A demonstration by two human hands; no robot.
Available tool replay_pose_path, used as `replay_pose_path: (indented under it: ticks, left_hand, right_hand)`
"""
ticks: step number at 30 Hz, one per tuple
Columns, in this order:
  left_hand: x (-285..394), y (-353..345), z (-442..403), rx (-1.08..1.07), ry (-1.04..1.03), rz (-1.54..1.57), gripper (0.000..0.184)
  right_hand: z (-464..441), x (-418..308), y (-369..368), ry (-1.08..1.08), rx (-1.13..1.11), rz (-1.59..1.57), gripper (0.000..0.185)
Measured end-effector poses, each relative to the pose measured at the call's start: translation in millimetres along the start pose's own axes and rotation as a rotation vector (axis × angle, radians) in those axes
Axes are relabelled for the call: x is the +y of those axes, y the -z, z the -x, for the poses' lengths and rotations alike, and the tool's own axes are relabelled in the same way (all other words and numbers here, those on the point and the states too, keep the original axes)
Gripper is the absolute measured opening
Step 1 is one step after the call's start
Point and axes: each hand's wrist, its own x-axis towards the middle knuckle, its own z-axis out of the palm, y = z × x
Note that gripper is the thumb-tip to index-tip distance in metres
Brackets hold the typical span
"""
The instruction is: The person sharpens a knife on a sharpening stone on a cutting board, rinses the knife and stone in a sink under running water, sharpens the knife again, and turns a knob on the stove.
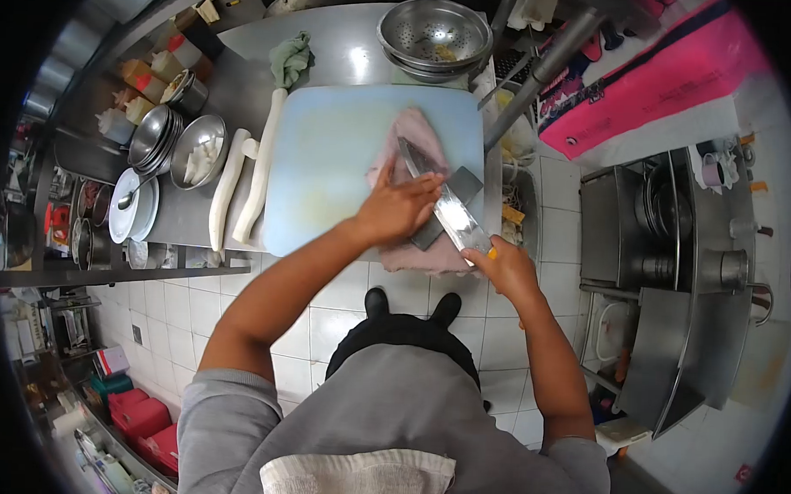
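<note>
Knife (459, 219) laid slantwise across a dark grey block (464, 185) on a pink cloth (414, 126), at the right side of the pale blue board (315, 174); right hand (505, 270) closed round its handle, left hand (399, 204) open, fingers extended onto the blade, gripping nothing. Board lies on a steel bench (237, 45), two long white roots (226, 193) beside it, metal colander (433, 35) near its far right corner. White-tiled floor (323, 333) below; steel shelving (670, 248) at right.

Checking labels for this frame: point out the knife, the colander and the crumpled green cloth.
Knife (456, 218): head view, on the broad face of the blade.
Colander (408, 26): head view, on the perforated inner wall.
Crumpled green cloth (289, 62): head view, on its bunched middle.
</note>
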Motion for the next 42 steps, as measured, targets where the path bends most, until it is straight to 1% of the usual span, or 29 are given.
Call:
replay_pose_path:
  ticks: [3,5,7,8,9,11,12,13,14,15,16,17,18,19,21,23,25,27,30,31,32,33,34,37,38,39,40,41,42]
  left_hand:
    - [-9.6,6.0,-2.7,0.012,0.028,0.018,0.037]
    - [-9.3,2.5,1.8,0.006,0.057,-0.006,0.038]
    - [-2.1,-10.4,14.7,0.05,-0.029,-0.022,0.039]
    - [13.5,-16.8,32.9,0.072,-0.084,-0.144,0.041]
    - [35.9,-15.9,49.9,0.07,-0.079,0.014,0.042]
    - [87.8,-8.7,80.8,0.081,-0.115,0.008,0.04]
    - [105.7,7.6,83.6,-0.003,-0.079,0.127,0.038]
    - [107.4,15.1,79.9,0.009,-0.096,0.151,0.036]
    - [94.4,1.6,76.6,0.054,-0.094,0.073,0.037]
    - [74.4,-15.0,67.5,0.101,-0.093,-0.002,0.037]
    - [47.4,-15.5,48.1,0.06,-0.026,0.059,0.038]
    - [30.4,-2.9,20.3,-0.096,0.067,-0.014,0.037]
    - [-3.1,-12.1,1.5,0.11,-0.043,-0.079,0.039]
    - [-17.9,-3.7,-10.7,0.077,-0.005,0.031,0.04]
    - [-16.4,3.0,-8.1,0.044,0.023,0.037,0.039]
    - [11.5,-9.7,18.8,0.067,-0.005,0.081,0.041]
    - [62.1,-25.2,60.4,0.1,0.002,0.133,0.037]
    - [113.6,-8.9,83.0,0.094,-0.024,0.068,0.036]
    - [81.9,-17.8,66.0,0.154,0.021,0.024,0.036]
    - [50.6,-24.2,47.5,0.093,0.127,0.185,0.035]
    - [26.2,-16.6,25.0,0.112,0.022,-0.144,0.034]
    - [3.4,-11.3,4.2,0.156,0.051,-0.036,0.036]
    - [-8.3,-2.5,-6.1,0.124,0.048,-0.047,0.038]
    - [4.3,-17.1,7.3,0.189,0.024,-0.004,0.037]
    - [32.3,-10.6,21.9,0.109,0.037,-0.02,0.037]
    - [54.3,-21.7,44.9,0.139,0.039,0.066,0.038]
    - [83.9,-22.5,61.5,0.191,0.014,0.066,0.038]
    - [113.6,-9.2,74.7,0.12,0.028,0.025,0.036]
    - [126.4,6.5,81.6,0.071,-0.032,0.056,0.035]
  right_hand:
    - [1.5,5.3,-6.0,0.017,0.048,-0.053,0.063]
    - [5.0,4.9,-9.3,-0.023,-0.004,-0.091,0.066]
    - [22.4,23.2,-22.4,-0.05,-0.026,-0.044,0.069]
    - [45.5,36.0,-27.4,-0.063,-0.059,-0.026,0.07]
    - [72.5,50.5,-32.5,-0.076,-0.092,-0.008,0.071]
    - [123.7,61.2,-25.0,-0.148,-0.231,0.002,0.071]
    - [132.6,67.7,-27.9,-0.148,-0.228,0.002,0.071]
    - [137.2,73.1,-31.3,-0.077,-0.159,0.036,0.07]
    - [138.1,74.4,-34.0,-0.008,-0.087,0.065,0.069]
    - [115.6,61.8,-27.2,-0.053,-0.079,0.089,0.068]
    - [81.9,42.4,-15.9,-0.105,-0.074,0.112,0.066]
    - [46.6,31.5,-10.7,-0.028,-0.001,0.076,0.065]
    - [17.8,22.9,-8.7,0.05,0.063,0.04,0.065]
    - [3.3,8.9,0.7,0.056,0.054,-0.008,0.064]
    - [3.1,4.8,1.9,0.065,0.046,-0.061,0.064]
    - [38.6,29.7,-19.5,-0.003,0.019,-0.009,0.065]
    - [94.5,47.9,-27.1,-0.147,-0.11,0.062,0.068]
    - [138.7,67.6,-30.7,-0.079,-0.147,0.025,0.071]
    - [106.1,62.8,-31.4,-0.061,-0.05,0.113,0.072]
    - [70.5,39.4,-16.0,-0.16,-0.133,0.123,0.07]
    - [38.0,32.6,-14.9,-0.068,-0.039,0.008,0.068]
    - [10.3,16.4,-2.6,0.001,-0.002,-0.023,0.067]
    - [-2.2,7.2,3.5,0.069,0.027,-0.055,0.065]
    - [21.1,16.4,-8.4,0.015,0.004,0.048,0.065]
    - [46.6,32.3,-18.0,-0.052,-0.033,0.0,0.069]
    - [75.2,49.5,-25.3,-0.107,-0.104,0.01,0.074]
    - [101.8,57.3,-25.6,-0.198,-0.226,0.076,0.081]
    - [128.8,79.9,-33.7,-0.125,-0.214,0.048,0.084]
    - [148.6,78.9,-30.9,-0.135,-0.191,-0.038,0.084]
